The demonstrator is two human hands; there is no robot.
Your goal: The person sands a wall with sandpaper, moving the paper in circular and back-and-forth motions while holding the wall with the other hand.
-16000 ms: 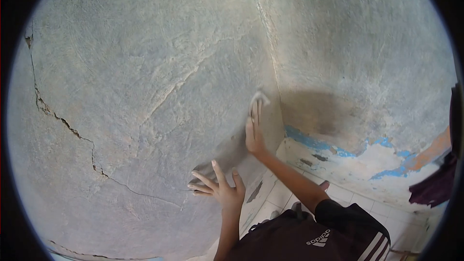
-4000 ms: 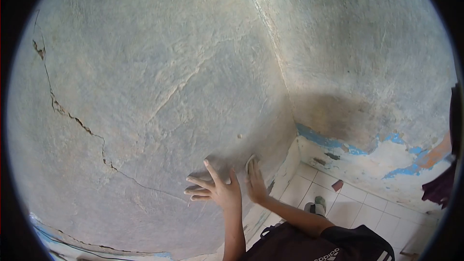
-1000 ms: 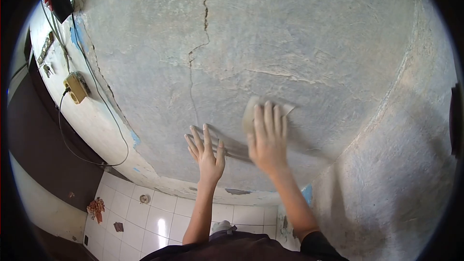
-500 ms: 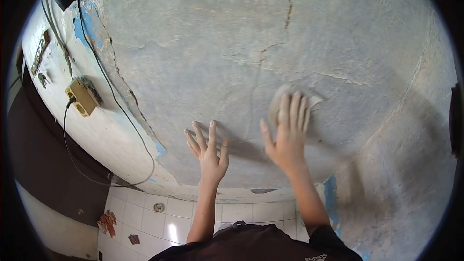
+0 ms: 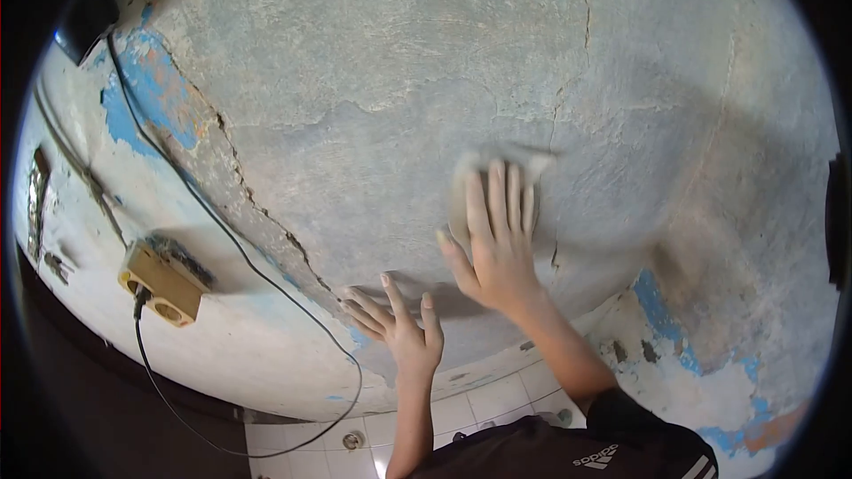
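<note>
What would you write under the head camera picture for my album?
Right hand presses a sandpaper sheet flat on the cracked grey wall; left hand rests spread below it.

Right hand (image 5: 493, 244): shifted left and lower with the sandpaper (image 5: 484, 179) — across the crack (image 5: 556, 115).
Left hand (image 5: 399, 324): lowered on the wall (image 5: 373, 62).
Socket box (image 5: 162, 282): brought nearer.
</note>
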